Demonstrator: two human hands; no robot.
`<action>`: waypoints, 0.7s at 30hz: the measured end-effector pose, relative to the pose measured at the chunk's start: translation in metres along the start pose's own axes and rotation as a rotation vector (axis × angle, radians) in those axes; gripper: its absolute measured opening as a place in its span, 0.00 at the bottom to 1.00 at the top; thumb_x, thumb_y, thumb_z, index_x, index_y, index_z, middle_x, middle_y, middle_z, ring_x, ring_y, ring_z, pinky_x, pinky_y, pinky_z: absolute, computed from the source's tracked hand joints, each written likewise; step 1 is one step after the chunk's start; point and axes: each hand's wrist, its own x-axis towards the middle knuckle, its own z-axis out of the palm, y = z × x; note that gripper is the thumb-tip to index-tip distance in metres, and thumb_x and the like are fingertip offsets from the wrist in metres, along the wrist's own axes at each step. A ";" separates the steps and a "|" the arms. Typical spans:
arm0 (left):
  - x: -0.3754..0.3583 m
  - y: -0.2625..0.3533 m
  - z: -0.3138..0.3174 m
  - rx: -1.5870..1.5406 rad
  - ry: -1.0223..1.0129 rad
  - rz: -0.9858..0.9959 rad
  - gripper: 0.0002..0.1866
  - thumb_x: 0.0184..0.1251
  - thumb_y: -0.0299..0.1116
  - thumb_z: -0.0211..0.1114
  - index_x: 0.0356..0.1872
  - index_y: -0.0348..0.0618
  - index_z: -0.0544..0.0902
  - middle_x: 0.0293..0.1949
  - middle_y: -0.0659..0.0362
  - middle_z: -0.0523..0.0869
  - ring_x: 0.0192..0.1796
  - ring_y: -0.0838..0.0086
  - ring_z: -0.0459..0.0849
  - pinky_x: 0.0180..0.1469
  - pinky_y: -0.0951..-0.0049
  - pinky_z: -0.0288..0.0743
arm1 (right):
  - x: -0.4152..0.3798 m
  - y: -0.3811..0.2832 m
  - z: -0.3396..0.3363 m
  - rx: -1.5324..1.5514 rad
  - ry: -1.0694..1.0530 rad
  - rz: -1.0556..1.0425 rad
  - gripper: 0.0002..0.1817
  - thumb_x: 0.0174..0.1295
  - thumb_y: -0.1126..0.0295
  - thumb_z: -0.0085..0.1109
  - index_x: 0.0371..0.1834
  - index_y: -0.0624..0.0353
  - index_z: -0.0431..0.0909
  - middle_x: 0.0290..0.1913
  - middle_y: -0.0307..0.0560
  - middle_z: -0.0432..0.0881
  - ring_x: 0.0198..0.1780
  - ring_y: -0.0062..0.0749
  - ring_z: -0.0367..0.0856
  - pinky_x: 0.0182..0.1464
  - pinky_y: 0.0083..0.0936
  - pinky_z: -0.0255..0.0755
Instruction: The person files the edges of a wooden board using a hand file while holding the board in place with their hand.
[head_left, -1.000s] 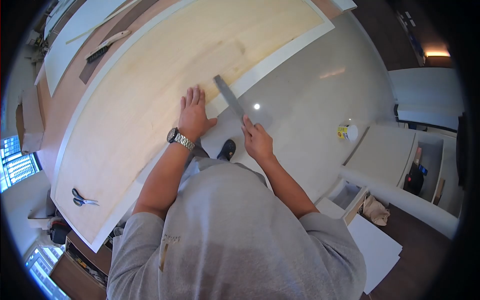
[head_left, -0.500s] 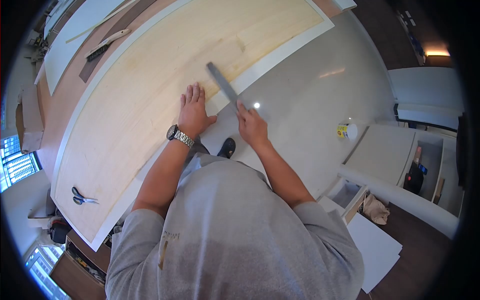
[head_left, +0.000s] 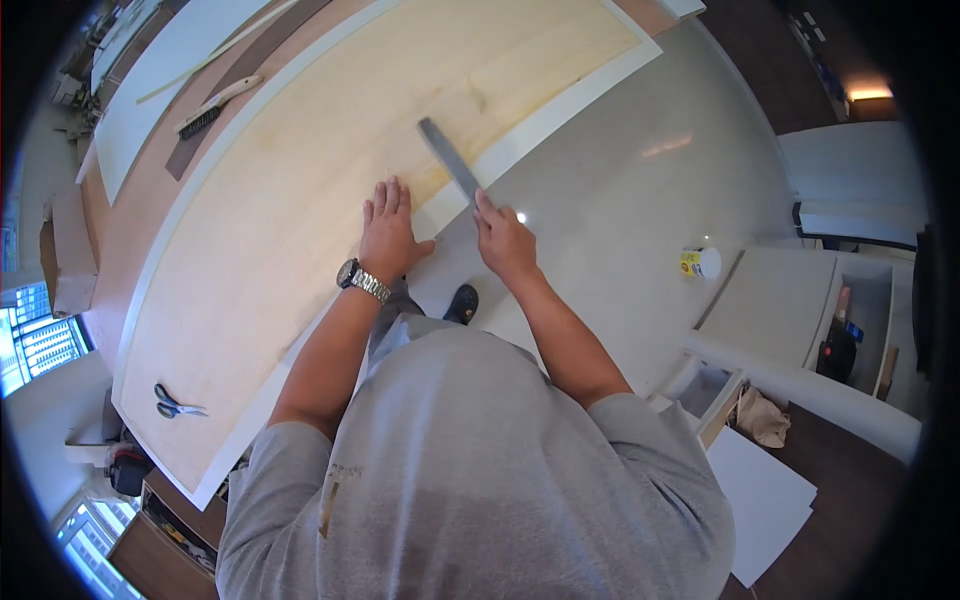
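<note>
A large pale wooden panel with a white border lies on the workbench. My left hand rests flat on it near the front edge, fingers stretched out, a metal-band watch on the wrist. In my right hand is a long flat grey file, gripped at its near end with the fingers wrapped round it. The file lies across the panel's white front edge, its far end over the pale wood. Faint darker marks show on the wood around that end.
Scissors lie on the panel's left end. Beyond its far edge are a wire brush and a dark strip. A white and yellow tub stands on the floor at right, near an open drawer and white sheets.
The whole view has shifted slightly. My right hand still grips the file, which has moved a little along the panel's edge relative to my left hand. The left hand stays on the panel.
</note>
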 end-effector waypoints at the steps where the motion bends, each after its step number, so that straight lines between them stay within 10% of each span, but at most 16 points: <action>1: 0.000 0.001 -0.002 -0.003 -0.008 0.000 0.58 0.53 0.49 0.79 0.80 0.32 0.56 0.83 0.43 0.52 0.85 0.50 0.47 0.83 0.48 0.45 | -0.015 0.003 0.000 -0.001 -0.018 -0.011 0.22 0.71 0.61 0.61 0.69 0.36 0.79 0.31 0.48 0.77 0.33 0.49 0.82 0.35 0.44 0.77; 21: 0.032 0.031 0.009 0.046 0.004 0.029 0.52 0.60 0.53 0.73 0.78 0.32 0.59 0.82 0.42 0.54 0.84 0.47 0.49 0.81 0.43 0.48 | 0.014 0.044 -0.009 -0.057 0.000 0.026 0.23 0.74 0.59 0.57 0.72 0.35 0.75 0.34 0.52 0.79 0.36 0.54 0.83 0.40 0.48 0.78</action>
